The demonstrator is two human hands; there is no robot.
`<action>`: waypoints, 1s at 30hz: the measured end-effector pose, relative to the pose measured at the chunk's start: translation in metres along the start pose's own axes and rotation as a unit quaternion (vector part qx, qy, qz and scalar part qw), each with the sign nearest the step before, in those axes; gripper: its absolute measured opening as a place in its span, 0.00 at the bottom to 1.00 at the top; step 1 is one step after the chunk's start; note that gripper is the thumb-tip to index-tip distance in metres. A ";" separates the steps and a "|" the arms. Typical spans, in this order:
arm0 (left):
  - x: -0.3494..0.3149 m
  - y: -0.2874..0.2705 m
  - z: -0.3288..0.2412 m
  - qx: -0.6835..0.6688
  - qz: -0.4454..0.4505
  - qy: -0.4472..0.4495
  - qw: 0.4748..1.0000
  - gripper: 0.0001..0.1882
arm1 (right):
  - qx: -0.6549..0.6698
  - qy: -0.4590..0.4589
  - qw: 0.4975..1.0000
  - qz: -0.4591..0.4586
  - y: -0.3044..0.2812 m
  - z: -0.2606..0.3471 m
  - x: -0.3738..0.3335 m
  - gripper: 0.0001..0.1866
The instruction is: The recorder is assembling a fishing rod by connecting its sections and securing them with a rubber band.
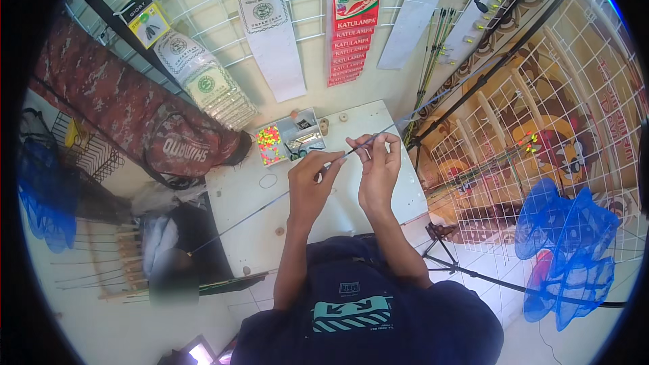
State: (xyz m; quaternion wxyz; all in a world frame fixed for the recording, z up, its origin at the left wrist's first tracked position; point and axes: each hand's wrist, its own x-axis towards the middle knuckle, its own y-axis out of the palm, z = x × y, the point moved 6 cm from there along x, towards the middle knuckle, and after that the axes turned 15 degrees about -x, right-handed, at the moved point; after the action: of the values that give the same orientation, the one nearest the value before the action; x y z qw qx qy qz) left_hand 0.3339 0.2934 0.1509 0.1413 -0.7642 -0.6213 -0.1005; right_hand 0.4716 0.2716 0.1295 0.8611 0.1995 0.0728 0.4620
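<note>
A thin, dark fishing rod (250,215) slants across in front of me, from the lower left up to the far right. My left hand (312,179) pinches it between thumb and fingertips near the middle. Just to the right, my right hand (377,174) has its thumb and fingers closed on the same rod, palm turned up. Both hands are raised over a white table (236,253). Beyond the left hand sits a compartment tray (287,127) with bright orange and yellow small pieces (269,143) and small metal tools.
Small round discs (343,117) lie on the table. A camouflage rod bag (135,105) leans at the left. Hanging packets (351,40) line the wire grid behind. At the right are a black stand (466,272), a wire rack and blue nets (564,243).
</note>
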 end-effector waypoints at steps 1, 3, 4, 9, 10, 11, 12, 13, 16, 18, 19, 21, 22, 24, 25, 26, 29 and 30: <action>0.000 0.000 -0.002 -0.011 -0.007 0.009 1.000 0.07 | 0.000 0.004 1.000 -0.006 -0.003 0.001 0.003 0.08; 0.000 0.001 -0.001 -0.011 -0.006 0.007 1.000 0.07 | -0.002 -0.001 1.000 -0.015 -0.009 0.006 0.009 0.08; 0.000 0.001 -0.002 -0.010 -0.006 0.006 1.000 0.07 | -0.004 -0.006 1.000 -0.024 -0.012 0.010 0.012 0.09; -0.001 0.001 0.003 -0.014 -0.007 0.006 1.000 0.07 | 0.018 -0.050 0.998 -0.037 -0.023 0.026 0.035 0.08; -0.002 0.002 0.003 -0.012 -0.009 0.009 1.000 0.07 | 0.019 -0.054 0.998 -0.041 -0.027 0.030 0.038 0.08; -0.002 0.003 0.002 -0.010 -0.010 0.013 1.000 0.07 | 0.017 -0.064 0.996 -0.052 -0.030 0.035 0.042 0.08; -0.002 0.004 0.001 -0.011 -0.006 0.016 1.000 0.07 | 0.015 -0.075 0.995 -0.063 -0.034 0.041 0.045 0.08; -0.002 0.005 0.002 -0.014 -0.002 0.008 1.000 0.07 | 0.008 -0.075 0.994 -0.077 -0.038 0.043 0.049 0.07; -0.005 0.006 0.005 -0.010 0.012 0.005 1.000 0.07 | 0.004 -0.090 0.992 -0.090 -0.047 0.051 0.056 0.07; -0.006 0.007 0.008 -0.003 0.016 -0.004 1.000 0.07 | 0.001 -0.093 0.991 -0.093 -0.054 0.055 0.060 0.07; -0.006 0.008 0.008 0.007 0.029 -0.016 0.999 0.06 | -0.004 -0.094 0.991 -0.094 -0.057 0.058 0.063 0.07; -0.008 0.012 0.006 0.003 0.031 -0.024 0.999 0.06 | -0.018 -0.087 0.990 -0.105 -0.063 0.063 0.065 0.07; -0.007 0.015 0.006 0.000 0.031 -0.036 0.999 0.06 | -0.026 -0.084 0.990 -0.109 -0.067 0.064 0.066 0.07; -0.005 0.015 -0.002 0.026 0.007 0.001 1.000 0.07 | -0.055 -0.082 0.990 -0.105 -0.064 0.066 0.064 0.07; -0.004 0.018 -0.008 0.047 -0.010 0.034 0.998 0.09 | -0.088 -0.081 0.987 -0.107 -0.066 0.068 0.062 0.08; -0.005 0.020 -0.015 0.069 -0.028 0.068 0.995 0.11 | -0.088 -0.080 0.987 -0.108 -0.068 0.069 0.062 0.08; 0.008 0.038 -0.036 0.112 -0.055 0.117 0.985 0.16 | -0.108 -0.104 0.986 -0.079 -0.066 0.075 0.060 0.08; 0.011 0.046 -0.050 0.141 -0.064 0.172 0.973 0.17 | -0.107 -0.100 0.986 -0.076 -0.066 0.075 0.059 0.08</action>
State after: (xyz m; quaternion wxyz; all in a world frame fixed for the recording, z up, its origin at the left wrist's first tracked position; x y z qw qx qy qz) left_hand 0.3827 0.2780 0.1969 0.3452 -0.6666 -0.6433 -0.1506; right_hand 0.5789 0.2667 0.1741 0.9129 0.1450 -0.0485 0.3785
